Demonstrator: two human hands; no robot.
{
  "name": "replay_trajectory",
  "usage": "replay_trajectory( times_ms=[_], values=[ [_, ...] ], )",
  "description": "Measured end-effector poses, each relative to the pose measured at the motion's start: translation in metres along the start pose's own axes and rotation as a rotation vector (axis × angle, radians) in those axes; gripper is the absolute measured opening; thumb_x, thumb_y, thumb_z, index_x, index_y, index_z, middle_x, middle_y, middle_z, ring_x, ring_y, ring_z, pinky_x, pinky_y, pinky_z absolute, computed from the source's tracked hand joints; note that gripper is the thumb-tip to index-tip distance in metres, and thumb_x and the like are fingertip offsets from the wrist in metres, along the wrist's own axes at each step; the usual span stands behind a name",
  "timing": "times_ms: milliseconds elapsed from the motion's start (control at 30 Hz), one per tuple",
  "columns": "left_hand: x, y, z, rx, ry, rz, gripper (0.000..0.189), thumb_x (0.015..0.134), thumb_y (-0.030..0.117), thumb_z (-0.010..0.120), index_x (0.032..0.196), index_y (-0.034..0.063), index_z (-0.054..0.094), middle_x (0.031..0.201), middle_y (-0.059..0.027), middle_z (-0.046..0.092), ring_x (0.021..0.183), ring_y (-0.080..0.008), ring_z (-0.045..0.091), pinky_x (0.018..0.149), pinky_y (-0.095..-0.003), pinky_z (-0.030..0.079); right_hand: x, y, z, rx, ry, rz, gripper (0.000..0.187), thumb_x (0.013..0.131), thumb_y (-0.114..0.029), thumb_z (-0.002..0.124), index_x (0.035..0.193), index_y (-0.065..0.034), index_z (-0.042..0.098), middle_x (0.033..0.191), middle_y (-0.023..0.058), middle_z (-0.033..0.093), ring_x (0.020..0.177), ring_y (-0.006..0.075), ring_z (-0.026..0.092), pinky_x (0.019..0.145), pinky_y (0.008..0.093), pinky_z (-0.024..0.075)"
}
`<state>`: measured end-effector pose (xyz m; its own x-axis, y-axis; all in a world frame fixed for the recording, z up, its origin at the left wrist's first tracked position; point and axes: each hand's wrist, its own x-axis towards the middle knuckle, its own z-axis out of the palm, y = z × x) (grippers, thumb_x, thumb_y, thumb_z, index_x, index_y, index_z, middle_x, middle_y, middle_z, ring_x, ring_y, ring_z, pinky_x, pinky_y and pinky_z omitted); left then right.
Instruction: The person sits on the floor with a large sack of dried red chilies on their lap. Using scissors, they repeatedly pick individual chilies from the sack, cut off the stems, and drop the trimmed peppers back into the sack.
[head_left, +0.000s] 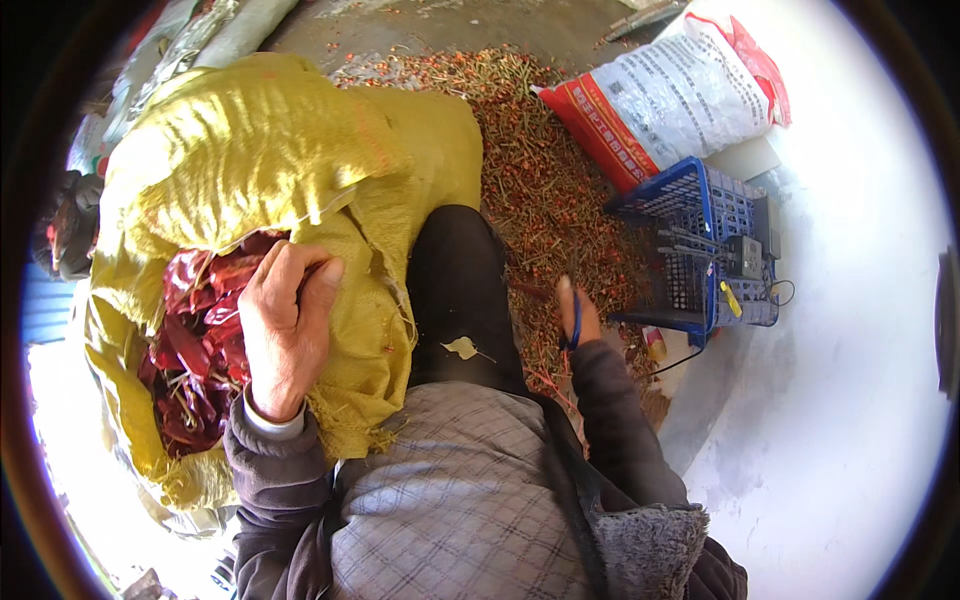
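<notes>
My left hand (289, 322) is over the mouth of a yellow woven sack (255, 157), its fingers curled towards the thumb. Whether anything is pinched in them is hidden. Under and beside it, dried red chillies (196, 352) with pale stems fill the opening. On the other side of my dark-trousered leg (457, 292), my right hand (583, 315) grips a tool with a blue loop handle (576, 321), which looks like scissors; its blades are blurred. A blurred dark red shape, perhaps a chilli, lies just left of that hand.
Cut stems and red bits (540, 180) cover the floor. At the right, a blue plastic basket (705, 247) lies on its side with a black device (742, 256) and cable. Behind it leans a white and red printed sack (667, 105). A dry leaf (460, 347) rests on my lap.
</notes>
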<state>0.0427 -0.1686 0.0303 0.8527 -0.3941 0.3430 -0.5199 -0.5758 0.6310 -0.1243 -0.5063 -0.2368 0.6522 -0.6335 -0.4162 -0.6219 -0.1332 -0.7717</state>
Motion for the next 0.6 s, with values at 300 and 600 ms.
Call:
replay_trajectory(
  times_ms=[300, 600],
  values=[
    [0.012, -0.021, 0.023, -0.139, -0.118, -0.157, 0.021, 0.096, 0.017, 0.076, 0.089, -0.0014, 0.068, 0.069, -0.0055, 0.059, 0.064, -0.0159, 0.052, 0.063, -0.0312, 0.043, -0.006, 0.112, 0.039, 0.041, -0.371, 0.538, 0.090, 0.092, -0.084, 0.047, 0.108, 0.0016, 0.070, 0.071, 0.0134, 0.061, 0.066, 0.0285, 0.058, 0.073, 0.0508, 0.0498],
    [0.014, -0.033, 0.032, -0.298, -0.189, -0.321, 0.039, 0.091, 0.034, 0.082, 0.081, -0.0004, 0.065, 0.073, -0.0003, 0.056, 0.069, -0.0144, 0.048, 0.065, -0.0301, 0.039, 0.056, 0.113, 0.067, 0.015, -0.458, 0.646, 0.092, 0.092, -0.084, 0.047, 0.114, 0.0017, 0.069, 0.071, 0.0144, 0.062, 0.066, 0.0297, 0.059, 0.073, 0.0518, 0.0507]
  ],
)
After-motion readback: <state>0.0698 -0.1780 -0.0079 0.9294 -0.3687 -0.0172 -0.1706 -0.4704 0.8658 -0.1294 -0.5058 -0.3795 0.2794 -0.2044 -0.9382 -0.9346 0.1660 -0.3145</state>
